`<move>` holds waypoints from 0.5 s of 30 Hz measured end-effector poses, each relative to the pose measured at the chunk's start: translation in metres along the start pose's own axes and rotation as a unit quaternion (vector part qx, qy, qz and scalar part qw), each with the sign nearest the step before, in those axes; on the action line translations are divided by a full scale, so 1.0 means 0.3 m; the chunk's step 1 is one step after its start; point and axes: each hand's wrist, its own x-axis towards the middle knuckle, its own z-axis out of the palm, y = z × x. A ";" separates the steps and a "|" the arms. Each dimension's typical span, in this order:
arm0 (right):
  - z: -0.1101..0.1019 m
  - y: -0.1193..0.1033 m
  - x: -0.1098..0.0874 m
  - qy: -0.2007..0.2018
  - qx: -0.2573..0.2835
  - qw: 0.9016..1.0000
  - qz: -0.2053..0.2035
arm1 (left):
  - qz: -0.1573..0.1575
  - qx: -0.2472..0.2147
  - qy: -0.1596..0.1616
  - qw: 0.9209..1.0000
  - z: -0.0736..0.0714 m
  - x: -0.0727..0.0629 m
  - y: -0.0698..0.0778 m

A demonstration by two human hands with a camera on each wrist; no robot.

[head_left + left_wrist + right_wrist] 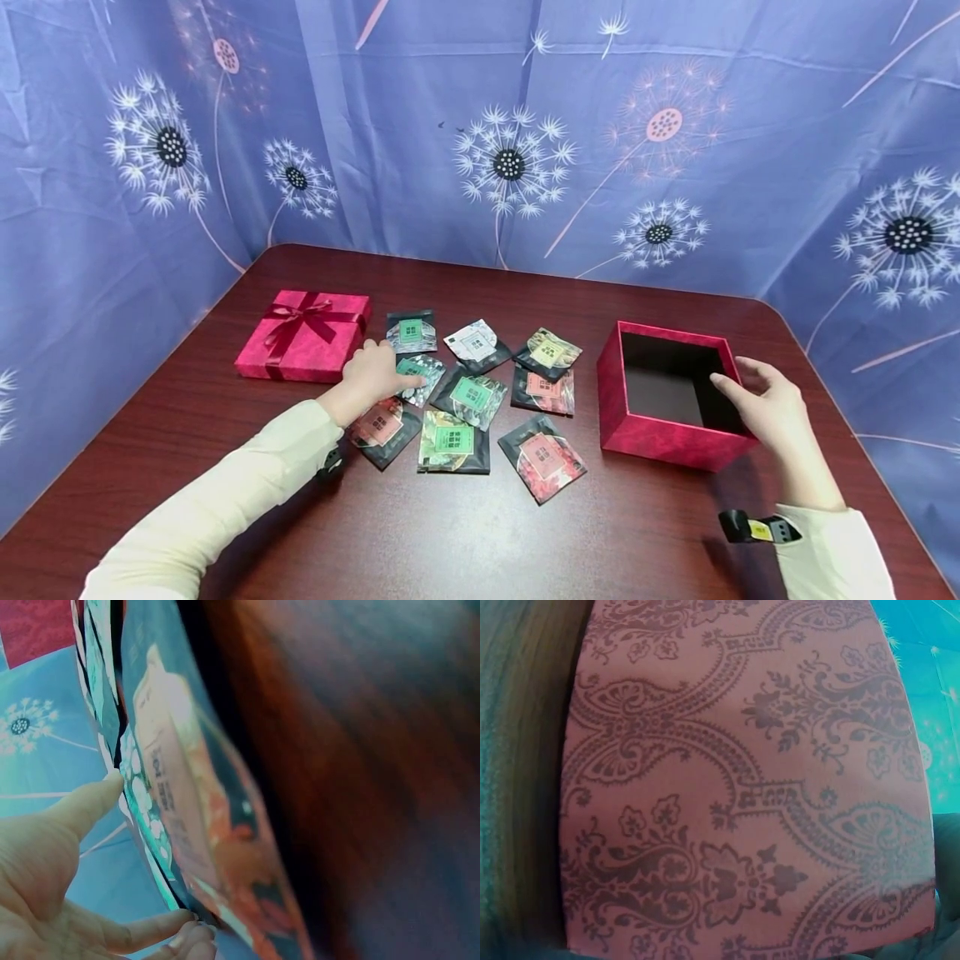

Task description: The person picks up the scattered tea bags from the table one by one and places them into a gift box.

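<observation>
Head — left hand touches sachet; right hand grips box.

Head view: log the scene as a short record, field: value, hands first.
left: hand over a teal, white-spotted square packet; grip unclear
right: hand at the right wall of an open, red, patterned box; contact unclear
at left: red square lid with dark-red ribbon bow
centre: nine flat square packets visible, some overlapping, between lid and box
surface: dark reddish-brown table
backdrop: blue dandelion-print cloth
</observation>
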 end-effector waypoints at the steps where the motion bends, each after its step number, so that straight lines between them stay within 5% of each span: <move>1: 0.000 0.003 -0.001 -0.002 0.002 1.000 0.003 | 0.000 0.000 0.001 1.000 0.004 0.002 0.001; 15: -0.012 0.039 -0.006 -0.015 0.067 0.997 0.028 | -0.022 -0.012 0.001 1.000 0.008 0.020 0.013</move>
